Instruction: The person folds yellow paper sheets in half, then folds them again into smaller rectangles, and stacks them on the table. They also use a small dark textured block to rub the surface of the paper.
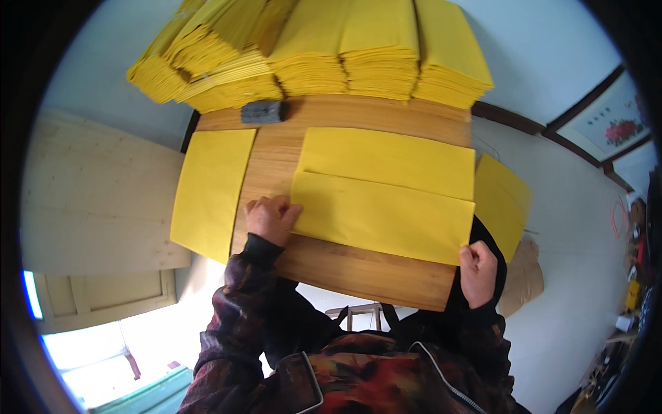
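Observation:
In front of me on the wooden table lies a wide yellow sheet point(383, 214), its near part lapping over the part behind along a straight edge. My left hand point(270, 219) is closed with the fingers curled at the sheet's left end. At the near right corner, my right hand point(477, 272) pinches the sheet between thumb and bent fingers. Left of my left hand lies a narrower flat yellow piece point(210, 193), partly past the table's left edge. Another yellow sheet point(503, 200) shows beyond the right edge, partly hidden by the wide one.
Thick stacks of folded yellow sheets point(379, 69) line the table's point(358, 272) far side. A small dark grey block point(262, 111) sits before them. Right, a brown cardboard piece point(522, 279) stands low; left is a pale wooden board point(103, 200).

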A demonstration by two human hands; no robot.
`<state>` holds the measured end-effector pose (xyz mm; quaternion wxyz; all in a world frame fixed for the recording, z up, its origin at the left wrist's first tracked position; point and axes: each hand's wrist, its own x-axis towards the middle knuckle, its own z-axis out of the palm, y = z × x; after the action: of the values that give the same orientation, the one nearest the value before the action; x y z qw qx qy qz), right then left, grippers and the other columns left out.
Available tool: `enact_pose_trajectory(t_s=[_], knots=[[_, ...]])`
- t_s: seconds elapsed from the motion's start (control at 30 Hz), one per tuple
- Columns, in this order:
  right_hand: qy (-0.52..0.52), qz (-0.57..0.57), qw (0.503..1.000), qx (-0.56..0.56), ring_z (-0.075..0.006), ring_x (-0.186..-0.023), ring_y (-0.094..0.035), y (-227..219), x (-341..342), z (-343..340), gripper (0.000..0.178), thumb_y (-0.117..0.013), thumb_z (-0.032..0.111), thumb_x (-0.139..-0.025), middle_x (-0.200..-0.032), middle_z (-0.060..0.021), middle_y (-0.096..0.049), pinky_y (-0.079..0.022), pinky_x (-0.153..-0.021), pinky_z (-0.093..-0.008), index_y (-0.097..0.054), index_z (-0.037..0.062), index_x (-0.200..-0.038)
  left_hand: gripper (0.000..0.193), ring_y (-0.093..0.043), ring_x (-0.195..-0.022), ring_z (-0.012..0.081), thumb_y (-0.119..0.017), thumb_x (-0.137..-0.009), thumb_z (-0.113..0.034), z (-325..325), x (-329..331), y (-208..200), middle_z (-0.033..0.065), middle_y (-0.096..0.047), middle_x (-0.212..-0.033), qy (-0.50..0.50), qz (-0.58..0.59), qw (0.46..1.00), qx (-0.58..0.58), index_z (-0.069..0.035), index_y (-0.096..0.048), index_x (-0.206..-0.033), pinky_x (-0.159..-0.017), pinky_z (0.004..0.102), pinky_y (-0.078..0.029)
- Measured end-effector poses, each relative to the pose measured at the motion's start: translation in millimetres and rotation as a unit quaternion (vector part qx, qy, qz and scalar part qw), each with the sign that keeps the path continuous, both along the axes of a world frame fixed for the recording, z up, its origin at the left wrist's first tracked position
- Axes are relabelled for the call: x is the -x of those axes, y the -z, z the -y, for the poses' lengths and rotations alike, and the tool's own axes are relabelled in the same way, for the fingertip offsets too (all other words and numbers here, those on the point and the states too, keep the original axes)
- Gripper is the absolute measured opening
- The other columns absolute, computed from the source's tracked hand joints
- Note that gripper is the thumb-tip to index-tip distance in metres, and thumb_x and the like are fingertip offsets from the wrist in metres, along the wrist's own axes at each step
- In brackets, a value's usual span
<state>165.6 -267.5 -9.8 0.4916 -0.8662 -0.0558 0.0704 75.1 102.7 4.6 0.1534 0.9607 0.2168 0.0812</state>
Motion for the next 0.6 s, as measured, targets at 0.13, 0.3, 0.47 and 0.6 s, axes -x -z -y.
enact_pose_trajectory(t_s=[0.13, 0.3, 0.47, 0.6], knots=[[-0.011, -0.002, 1.000, -0.007, -0.0064, -0.056, -0.038, -0.3, 0.2, -0.1, 0.022, -0.058, 0.007, -0.088, -0.060, -0.0016, -0.042, -0.035, -0.052, -0.0246, -0.046, -0.0004, -0.071, 0.022, -0.058, -0.069, 0.0266, -0.069, -0.078, -0.031, 0.2, 2.1, 2.8, 0.0051, -0.061, -0.063, -0.008, 0.017, 1.000, 0.005, -0.011, -0.065, -0.072, -0.082, 0.0406, -0.039], [0.004, -0.038, 0.998, -0.039, -0.0055, -0.057, -0.037, 0.4, 0.8, -0.7, 0.023, -0.057, 0.007, -0.089, -0.061, -0.0001, -0.041, -0.034, -0.052, -0.0242, -0.045, 0.0008, -0.069, 0.022, -0.059, -0.070, 0.0257, -0.070, -0.076, -0.031, 0.3, 3.4, 10.0, 0.0041, -0.061, -0.064, -0.016, 0.028, 0.999, 0.007, -0.009, -0.065, -0.076, -0.084, 0.0398, -0.039], [-0.007, 0.026, 1.000, -0.002, -0.0125, -0.054, -0.044, 1.7, 0.2, -2.9, 0.019, -0.059, 0.005, -0.085, -0.059, -0.0099, -0.046, -0.039, -0.052, -0.0282, -0.048, -0.0007, -0.071, 0.022, -0.060, -0.070, 0.0246, -0.074, -0.073, -0.024, -4.1, 5.8, 20.1, 0.0028, -0.061, -0.065, -0.037, 0.050, 0.998, 0.020, -0.009, -0.064, -0.086, -0.084, 0.0384, -0.040], [0.001, 0.031, 0.999, 0.014, -0.0189, -0.050, -0.047, 7.8, -0.9, 0.1, 0.018, -0.060, 0.007, -0.084, -0.059, -0.0123, -0.048, -0.038, -0.049, -0.0315, -0.051, 0.0003, -0.070, 0.026, -0.059, -0.070, 0.0242, -0.073, -0.074, -0.022, -7.7, 6.1, 25.2, 0.0035, -0.061, -0.062, -0.053, 0.034, 0.996, 0.055, -0.008, -0.061, -0.092, -0.084, 0.0381, -0.040]])
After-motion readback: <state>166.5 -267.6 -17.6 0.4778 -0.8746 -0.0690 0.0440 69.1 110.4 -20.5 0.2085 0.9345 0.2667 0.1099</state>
